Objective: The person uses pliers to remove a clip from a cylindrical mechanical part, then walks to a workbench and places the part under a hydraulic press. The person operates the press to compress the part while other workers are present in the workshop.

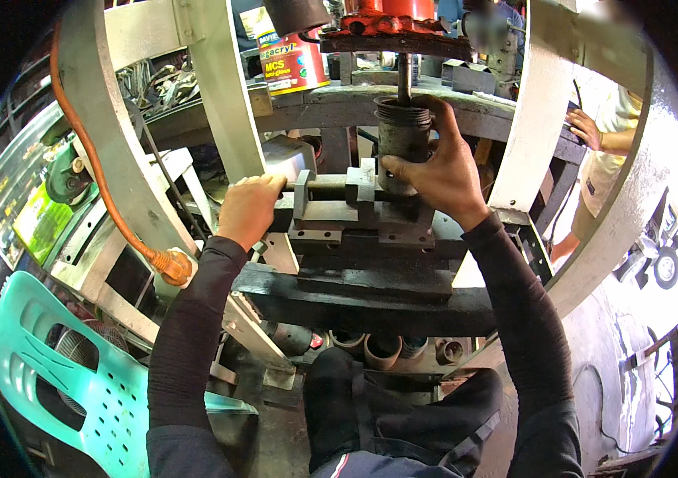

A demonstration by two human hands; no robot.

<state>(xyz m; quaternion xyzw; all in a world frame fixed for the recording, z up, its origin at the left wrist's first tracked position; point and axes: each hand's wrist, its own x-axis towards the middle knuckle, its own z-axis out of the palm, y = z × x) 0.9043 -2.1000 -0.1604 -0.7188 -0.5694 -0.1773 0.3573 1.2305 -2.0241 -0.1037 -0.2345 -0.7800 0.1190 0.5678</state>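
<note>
A dark metal cylinder (401, 151) with a threaded upper end stands upright at the middle of the frame. My right hand (452, 177) wraps round its right side, thumb in front and fingers behind. From above, a slim metal shaft (404, 73) under a red machine head (387, 17) reaches down to the cylinder's open top; how deep it goes is hidden. Left of the cylinder is a grey metal vise (331, 212) with a horizontal rod. My left hand (249, 209) is closed at the rod's left end; its grip is partly hidden.
Pale steel posts (223, 92) frame the work. A dark beam (339, 307) runs below the vise. An orange cable (88, 143) hangs left, above a teal plastic chair (68, 374). A paint can (295, 68) stands behind. Another person's hand (584, 129) rests at right.
</note>
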